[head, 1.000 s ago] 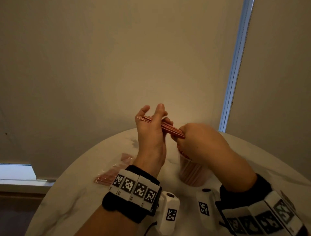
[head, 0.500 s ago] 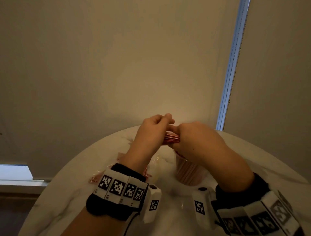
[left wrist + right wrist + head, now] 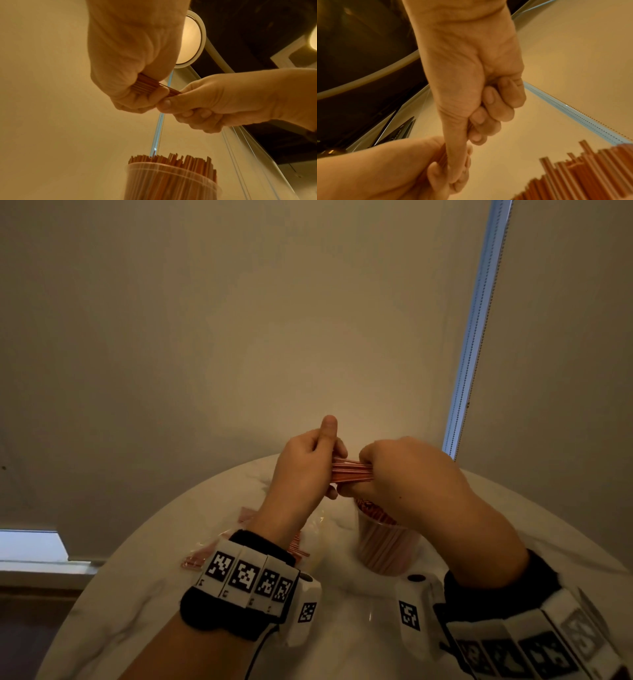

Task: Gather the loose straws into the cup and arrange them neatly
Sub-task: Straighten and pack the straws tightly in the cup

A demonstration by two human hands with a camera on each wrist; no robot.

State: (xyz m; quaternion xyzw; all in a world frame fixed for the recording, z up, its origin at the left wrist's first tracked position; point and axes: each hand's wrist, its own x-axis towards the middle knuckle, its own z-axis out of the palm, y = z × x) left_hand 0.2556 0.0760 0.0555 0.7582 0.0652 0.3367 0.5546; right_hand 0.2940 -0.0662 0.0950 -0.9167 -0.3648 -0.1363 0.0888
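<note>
Since 1 s ago the left hand (image 3: 308,463) has gone from fingers raised to curled round the straw bundle (image 3: 351,470); both hands have closed up together above the cup (image 3: 383,546).

Head view: right hand (image 3: 411,477) grips the other end of the bundle, which lies roughly level between the 2 fists. Cup stands on the table (image 3: 171,577), already packed with straws. More loose straws (image 3: 195,559) lie in clear wrapping behind the left wrist, so the job looks over half done, not finished.

Left wrist view: left fingers wrap the bundle; right thumb and fingers pinch it. Tops in the cup are uneven, so tidying is still needed.

Right wrist view: right fingers clenched on the bundle, left hand just beside.
</note>
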